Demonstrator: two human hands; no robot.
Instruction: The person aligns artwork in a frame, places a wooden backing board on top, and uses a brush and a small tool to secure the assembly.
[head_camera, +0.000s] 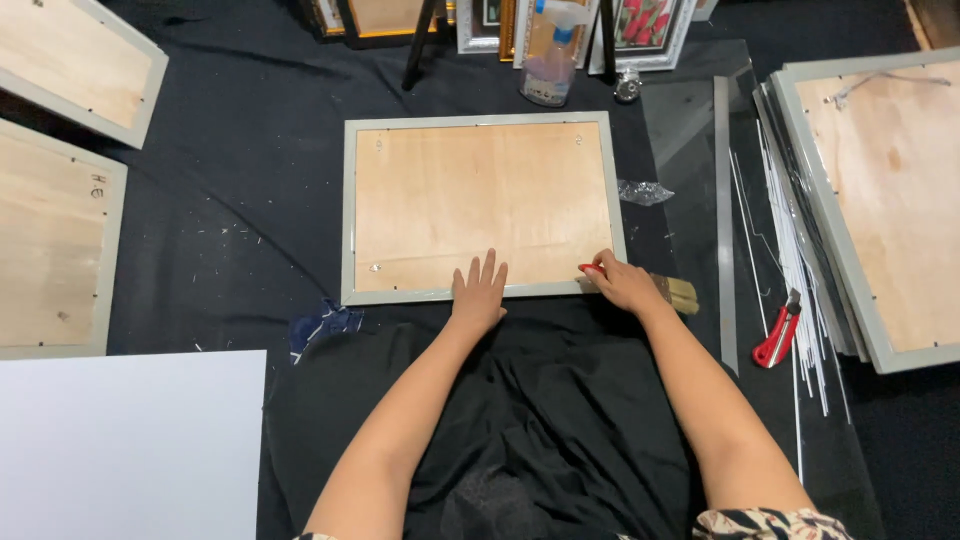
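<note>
**Both hands at the frame's near edge**

Head view: we press our left hand (478, 292) flat, fingers spread and holding nothing, on the near rail of the grey-rimmed rectangular picture frame with a plywood back (482, 205). The frame lies face down on the black cloth (240, 200); its long axis runs left to right, and most of it lies beyond our fingertips. Our right hand (622, 284) is curled around a small red-tipped tool (590, 269) at the frame's near right corner; how tightly, we cannot tell. A flat wooden-handled brush (676, 292) sits just right of those fingers, a red utility knife (778, 332) farther right.
</note>
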